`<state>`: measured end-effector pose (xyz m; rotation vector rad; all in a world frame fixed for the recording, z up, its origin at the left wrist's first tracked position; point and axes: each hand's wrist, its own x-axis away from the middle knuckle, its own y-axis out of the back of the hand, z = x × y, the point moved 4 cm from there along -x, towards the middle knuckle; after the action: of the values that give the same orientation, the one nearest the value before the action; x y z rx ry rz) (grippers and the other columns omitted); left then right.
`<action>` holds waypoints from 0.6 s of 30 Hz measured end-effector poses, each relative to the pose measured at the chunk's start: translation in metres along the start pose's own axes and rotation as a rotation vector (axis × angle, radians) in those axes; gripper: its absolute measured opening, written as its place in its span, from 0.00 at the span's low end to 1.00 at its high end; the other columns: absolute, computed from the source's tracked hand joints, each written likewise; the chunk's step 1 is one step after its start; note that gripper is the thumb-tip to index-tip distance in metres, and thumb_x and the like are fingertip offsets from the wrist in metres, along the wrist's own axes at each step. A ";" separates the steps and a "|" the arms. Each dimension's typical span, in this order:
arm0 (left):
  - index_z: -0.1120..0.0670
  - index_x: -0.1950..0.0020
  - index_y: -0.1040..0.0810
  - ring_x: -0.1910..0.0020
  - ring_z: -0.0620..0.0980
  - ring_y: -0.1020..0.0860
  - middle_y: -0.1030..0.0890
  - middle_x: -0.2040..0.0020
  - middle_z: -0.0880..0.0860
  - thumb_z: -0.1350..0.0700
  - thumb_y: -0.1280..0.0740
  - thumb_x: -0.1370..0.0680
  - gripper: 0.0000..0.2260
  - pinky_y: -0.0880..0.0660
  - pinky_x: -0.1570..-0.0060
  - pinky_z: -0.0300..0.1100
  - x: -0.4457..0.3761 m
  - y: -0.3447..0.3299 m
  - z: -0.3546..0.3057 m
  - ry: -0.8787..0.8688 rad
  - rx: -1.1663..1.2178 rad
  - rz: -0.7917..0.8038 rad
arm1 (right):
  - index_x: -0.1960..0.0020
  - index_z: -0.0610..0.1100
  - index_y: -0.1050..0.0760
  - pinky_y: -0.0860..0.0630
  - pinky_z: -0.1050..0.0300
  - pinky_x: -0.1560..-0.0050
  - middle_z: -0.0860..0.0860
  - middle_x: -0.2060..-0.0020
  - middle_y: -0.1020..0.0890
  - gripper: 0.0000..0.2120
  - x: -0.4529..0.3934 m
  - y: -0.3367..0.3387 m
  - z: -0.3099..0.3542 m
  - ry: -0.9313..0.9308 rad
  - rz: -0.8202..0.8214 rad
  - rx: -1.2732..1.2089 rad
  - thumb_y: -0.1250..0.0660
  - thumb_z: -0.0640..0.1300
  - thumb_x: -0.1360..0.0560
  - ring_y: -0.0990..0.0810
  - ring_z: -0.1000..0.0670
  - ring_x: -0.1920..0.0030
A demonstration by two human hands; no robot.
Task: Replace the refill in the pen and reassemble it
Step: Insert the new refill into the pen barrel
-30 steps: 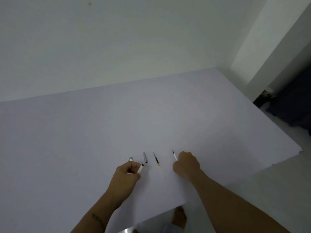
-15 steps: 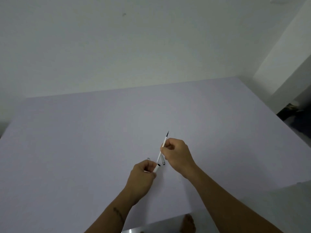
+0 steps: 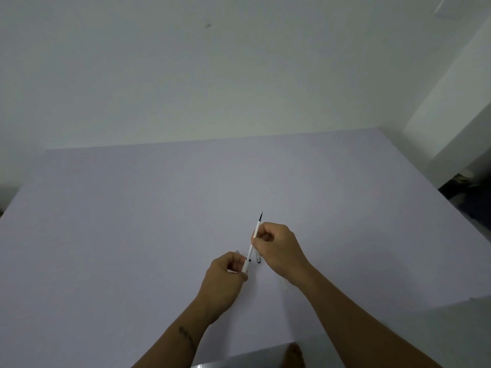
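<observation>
My left hand point(image 3: 228, 274) grips a white pen barrel point(image 3: 246, 265), whose open end points up and to the right. My right hand point(image 3: 276, 248) pinches a thin white refill point(image 3: 256, 229) with a dark tip at its far end. The refill's lower end sits in the mouth of the barrel. A small grey pen part point(image 3: 258, 257) lies on the table just under my right hand, partly hidden. Another small grey piece point(image 3: 237, 252) peeks out behind my left hand. A second refill lies mostly hidden under my right wrist.
The work surface is a large pale lilac table point(image 3: 132, 221) against a white wall. Its right edge drops to the floor, where dark items point(image 3: 473, 197) sit. A bare foot point(image 3: 295, 357) shows below the near edge.
My right hand picked up a refill from the table and brought it to the barrel in my left hand. The refill has slid slightly further in. My view shifted left.
</observation>
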<state>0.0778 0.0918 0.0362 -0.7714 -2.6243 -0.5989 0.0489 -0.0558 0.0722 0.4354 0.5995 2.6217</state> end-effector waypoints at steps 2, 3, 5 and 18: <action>0.57 0.56 0.20 0.62 0.50 0.24 0.19 0.58 0.57 0.67 0.32 0.27 0.05 0.23 0.61 0.43 -0.002 0.000 -0.001 -0.012 0.004 -0.005 | 0.63 0.42 0.22 0.28 0.59 0.67 0.52 0.72 0.24 0.06 -0.001 -0.001 -0.001 0.014 0.040 0.036 0.33 0.40 0.26 0.29 0.55 0.72; 0.57 0.57 0.20 0.62 0.50 0.24 0.19 0.58 0.57 0.67 0.32 0.27 0.06 0.23 0.61 0.43 -0.002 0.001 -0.001 -0.018 0.008 -0.009 | 0.62 0.43 0.21 0.27 0.58 0.66 0.50 0.71 0.21 0.06 -0.001 -0.003 -0.001 0.020 0.075 0.060 0.32 0.40 0.27 0.27 0.55 0.70; 0.56 0.57 0.19 0.62 0.50 0.23 0.18 0.57 0.58 0.66 0.32 0.26 0.06 0.23 0.59 0.44 -0.004 0.003 -0.001 -0.029 0.014 -0.024 | 0.59 0.45 0.18 0.26 0.60 0.65 0.49 0.65 0.17 0.04 -0.002 -0.006 -0.004 0.032 0.157 0.106 0.31 0.41 0.28 0.24 0.55 0.68; 0.53 0.63 0.23 0.75 0.40 0.28 0.20 0.66 0.51 0.67 0.33 0.26 0.10 0.31 0.75 0.29 -0.010 0.016 0.007 0.008 0.058 -0.100 | 0.53 0.43 0.20 0.20 0.52 0.51 0.47 0.54 0.17 0.10 -0.036 -0.014 -0.075 -0.236 0.099 0.480 0.37 0.47 0.27 0.18 0.43 0.53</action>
<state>0.0940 0.1032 0.0309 -0.6228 -2.6725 -0.5488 0.0561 -0.0866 -0.0061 0.9238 1.1504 2.4474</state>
